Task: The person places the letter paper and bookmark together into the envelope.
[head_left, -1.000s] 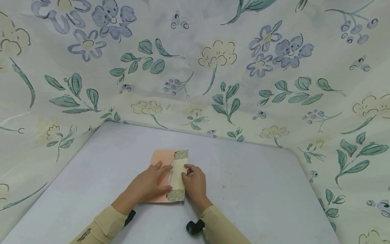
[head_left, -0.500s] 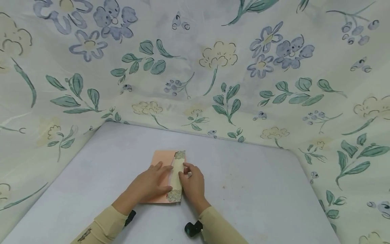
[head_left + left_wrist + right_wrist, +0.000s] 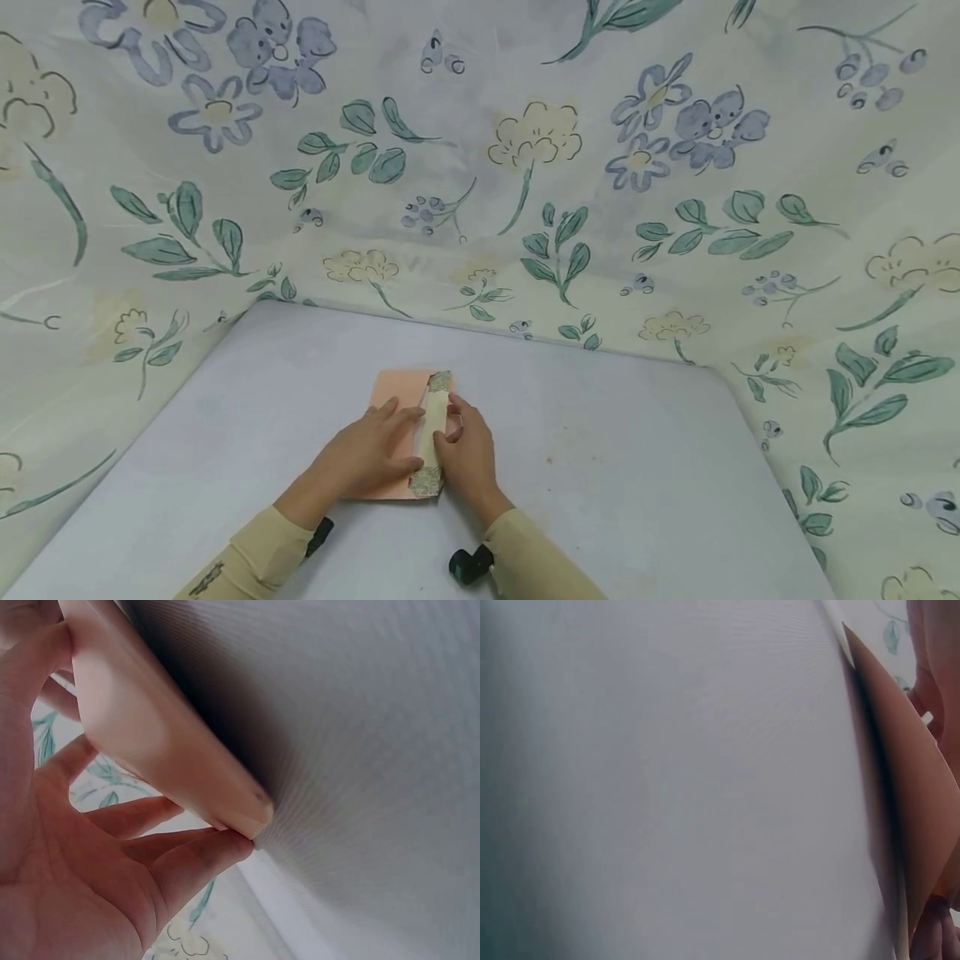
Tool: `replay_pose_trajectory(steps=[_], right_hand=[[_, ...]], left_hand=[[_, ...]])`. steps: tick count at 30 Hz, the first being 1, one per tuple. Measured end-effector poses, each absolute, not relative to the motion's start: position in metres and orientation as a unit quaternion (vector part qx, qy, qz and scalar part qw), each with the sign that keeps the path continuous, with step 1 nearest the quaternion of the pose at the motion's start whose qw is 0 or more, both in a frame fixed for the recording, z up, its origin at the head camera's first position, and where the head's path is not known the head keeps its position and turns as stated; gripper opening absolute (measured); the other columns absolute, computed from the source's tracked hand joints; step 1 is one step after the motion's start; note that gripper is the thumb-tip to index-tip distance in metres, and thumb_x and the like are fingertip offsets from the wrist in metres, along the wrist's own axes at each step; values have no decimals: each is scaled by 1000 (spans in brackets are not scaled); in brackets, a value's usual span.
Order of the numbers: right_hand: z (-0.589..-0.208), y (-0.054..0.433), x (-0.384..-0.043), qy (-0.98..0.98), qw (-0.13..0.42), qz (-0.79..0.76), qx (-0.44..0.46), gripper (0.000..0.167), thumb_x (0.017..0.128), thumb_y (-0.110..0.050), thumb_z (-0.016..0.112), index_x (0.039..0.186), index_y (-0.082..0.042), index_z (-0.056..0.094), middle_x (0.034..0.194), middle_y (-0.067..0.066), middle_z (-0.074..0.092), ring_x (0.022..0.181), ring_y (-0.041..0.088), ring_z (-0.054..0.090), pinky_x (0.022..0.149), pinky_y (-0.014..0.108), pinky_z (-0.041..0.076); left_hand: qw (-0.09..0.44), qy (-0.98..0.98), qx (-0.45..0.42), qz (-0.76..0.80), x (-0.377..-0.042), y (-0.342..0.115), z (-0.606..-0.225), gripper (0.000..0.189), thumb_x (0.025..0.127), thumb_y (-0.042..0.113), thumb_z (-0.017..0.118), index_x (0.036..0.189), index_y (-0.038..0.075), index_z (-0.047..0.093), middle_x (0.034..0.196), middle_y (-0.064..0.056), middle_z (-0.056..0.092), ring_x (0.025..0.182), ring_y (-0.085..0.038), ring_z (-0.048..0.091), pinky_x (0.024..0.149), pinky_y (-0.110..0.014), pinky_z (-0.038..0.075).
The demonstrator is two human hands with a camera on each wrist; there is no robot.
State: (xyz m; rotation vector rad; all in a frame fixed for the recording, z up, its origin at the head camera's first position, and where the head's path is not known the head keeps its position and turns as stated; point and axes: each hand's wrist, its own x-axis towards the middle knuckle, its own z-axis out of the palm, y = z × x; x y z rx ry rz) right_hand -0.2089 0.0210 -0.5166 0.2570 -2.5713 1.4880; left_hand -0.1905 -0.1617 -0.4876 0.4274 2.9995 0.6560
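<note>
A peach-coloured booklet (image 3: 397, 385) lies on the table, with a cream flap (image 3: 435, 425) patterned grey-green at both ends along its right side. My left hand (image 3: 356, 454) rests across the booklet, fingers spread, fingertips and thumb near the flap's inner edge. In the left wrist view, fingertips touch the edge of the booklet (image 3: 157, 742). My right hand (image 3: 471, 458) pinches the flap's right edge between thumb and fingers. The right wrist view shows the flap's peach outer side (image 3: 911, 765) tilted up, with a dark gap beneath it.
The white table (image 3: 637, 483) extends around the booklet on all sides. Behind and beside it hangs a floral curtain (image 3: 465, 183). A black wrist camera (image 3: 471, 565) sits below the right wrist, close to the tabletop.
My right hand has moved left with the flap's edge, tipping it over the booklet. The cream side looks narrower now. My left hand has stayed in place.
</note>
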Motion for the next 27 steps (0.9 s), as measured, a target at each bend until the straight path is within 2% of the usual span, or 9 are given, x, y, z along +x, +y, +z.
replay_pose_trajectory(steps=[12,17,27], right_hand=[[-519,10,-208,-861,66,494,100,54,89,-5,74,140,-7,58,125,9,69,68,-2,55,57,19,48],[-519,11,-209,-863,74,488,107,53,88,-4,74,139,-7,59,124,9,70,69,-2,54,57,18,48],[-521,11,-210,-853,44,506,122,55,89,0,70,142,-6,57,123,11,71,69,-2,57,57,18,48]], left_hand=[[13,967,147,207,-190,-163,-488,71,87,52,75,147,18,54,153,-30,42,130,-60,46,96,-68,46],[8,968,143,207,-189,-165,-486,71,87,50,76,146,18,54,152,-30,43,129,-60,46,95,-68,46],[3,965,155,210,-188,-162,-486,69,87,49,76,145,17,55,151,-31,43,127,-63,47,92,-69,47]])
